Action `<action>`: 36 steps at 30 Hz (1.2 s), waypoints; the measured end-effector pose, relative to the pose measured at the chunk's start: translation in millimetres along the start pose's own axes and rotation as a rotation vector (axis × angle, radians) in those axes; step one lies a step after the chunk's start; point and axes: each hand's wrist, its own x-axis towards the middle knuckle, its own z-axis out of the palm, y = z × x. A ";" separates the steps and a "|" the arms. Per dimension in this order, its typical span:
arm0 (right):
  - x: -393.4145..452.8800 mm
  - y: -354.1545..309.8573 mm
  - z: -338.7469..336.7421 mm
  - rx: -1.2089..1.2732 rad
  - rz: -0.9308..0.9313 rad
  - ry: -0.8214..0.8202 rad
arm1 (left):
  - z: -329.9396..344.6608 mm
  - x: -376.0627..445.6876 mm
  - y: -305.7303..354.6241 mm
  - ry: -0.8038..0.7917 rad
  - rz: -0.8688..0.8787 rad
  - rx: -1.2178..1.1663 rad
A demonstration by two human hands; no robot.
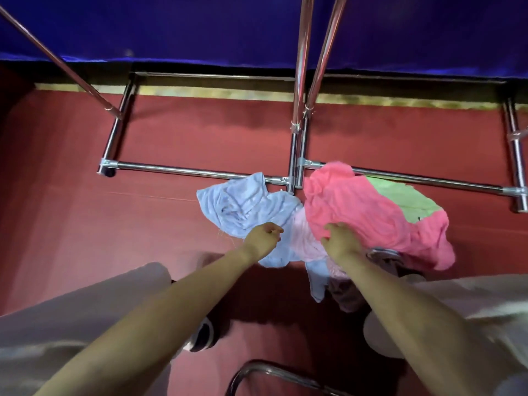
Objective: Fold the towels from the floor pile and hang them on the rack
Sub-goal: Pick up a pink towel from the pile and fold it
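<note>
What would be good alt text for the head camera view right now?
Seen from above, a person's left hand and right hand reach down into a pile of towels on a red floor: a light blue towel, a bright pink towel and a green towel. A metal rack stands just behind the pile.

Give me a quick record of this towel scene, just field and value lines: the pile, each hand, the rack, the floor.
pile: light blue towel, bright pink towel, green towel and pale pink towel, crumpled on the floor
left hand: over the light blue towel, fingers curled; grip unclear
right hand: gripping the bright pink towel's edge
rack: metal, base bars behind the pile, no towel seen hung
floor: red
</note>
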 end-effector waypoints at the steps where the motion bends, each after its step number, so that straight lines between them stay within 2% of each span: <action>1: 5.8 3.0 8.3 -0.021 0.012 -0.007 | 4.2 5.6 -4.8 0.001 -0.022 -0.007; 5: 22.1 11.7 30.3 -0.177 0.016 0.055 | 18.0 23.3 -13.9 0.012 -0.042 -0.019; 7: 26.7 10.6 30.1 -0.151 0.019 0.136 | 21.6 28.9 -9.9 0.011 -0.030 -0.017; 9: 26.1 3.3 20.6 0.064 0.008 0.161 | 23.2 30.5 -2.4 0.009 -0.007 -0.012; 12: 22.8 -11.3 -4.8 0.567 0.029 0.084 | 20.7 29.1 12.0 0.018 0.040 -0.011; 18: 3.1 -42.8 -69.4 0.746 -0.079 0.088 | -3.5 3.4 42.3 0.077 0.102 -0.038; 23: -45.9 -74.4 -132.9 0.810 -0.201 -0.001 | -28.5 -52.7 66.8 0.081 0.166 -0.082; 26: -88.6 -95.7 -162.0 0.816 -0.276 0.109 | -40.7 -97.2 75.1 0.091 0.245 -0.104; 29: -127.6 -106.9 -174.1 0.826 -0.358 0.170 | -50.9 -137.6 73.1 0.164 0.302 -0.192; 32: -174.4 -108.4 -179.6 0.885 -0.448 0.152 | -57.6 -172.0 62.1 0.226 0.374 -0.207; 36: -223.4 -104.5 -178.2 0.987 -0.532 0.100 | -49.1 -209.8 45.5 0.158 0.442 -0.281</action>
